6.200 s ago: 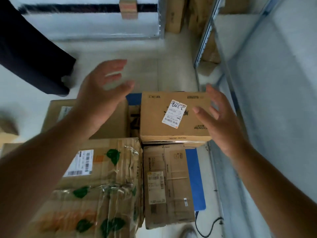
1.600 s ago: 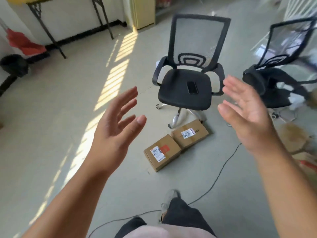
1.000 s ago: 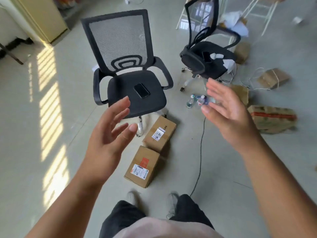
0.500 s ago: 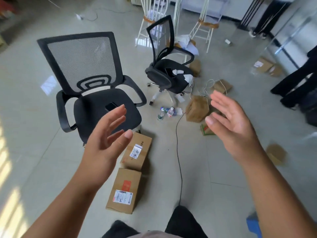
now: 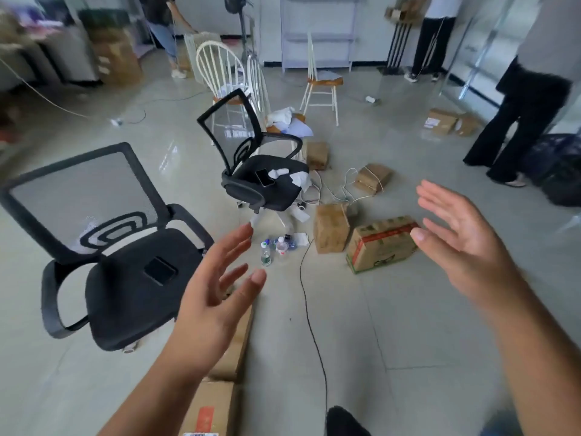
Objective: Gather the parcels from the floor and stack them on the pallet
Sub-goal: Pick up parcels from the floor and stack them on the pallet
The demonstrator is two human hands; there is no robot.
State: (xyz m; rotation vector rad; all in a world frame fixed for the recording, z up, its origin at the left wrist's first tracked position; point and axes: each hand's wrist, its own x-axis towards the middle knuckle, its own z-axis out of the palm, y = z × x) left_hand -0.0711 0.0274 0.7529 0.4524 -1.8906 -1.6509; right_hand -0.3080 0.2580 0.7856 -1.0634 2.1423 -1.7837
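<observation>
Both hands are raised and hold nothing, fingers spread. My left hand (image 5: 217, 291) hovers over two brown parcels on the floor: one with a red label (image 5: 209, 410) at the bottom edge, and a second parcel (image 5: 234, 350) just beyond it, mostly hidden by my arm. My right hand (image 5: 462, 243) is at the right, near a carton with a red band (image 5: 382, 245) that lies on the floor. A plain brown box (image 5: 331, 228) stands beside that carton. More parcels lie farther off, one tied with string (image 5: 372, 177) and one at far right (image 5: 441, 121). No pallet is in view.
A black mesh office chair (image 5: 125, 272) stands close at left, a second one (image 5: 264, 180) behind it. A black cable (image 5: 309, 316) runs across the floor between my hands. Water bottles (image 5: 276, 247) lie near the chairs. White wooden chairs and standing people (image 5: 528, 121) are farther back.
My view has swung from the stacked parcels round to the room, then to the right and up. The two near parcels have slid to the bottom edge. Both hands stay open and empty.
</observation>
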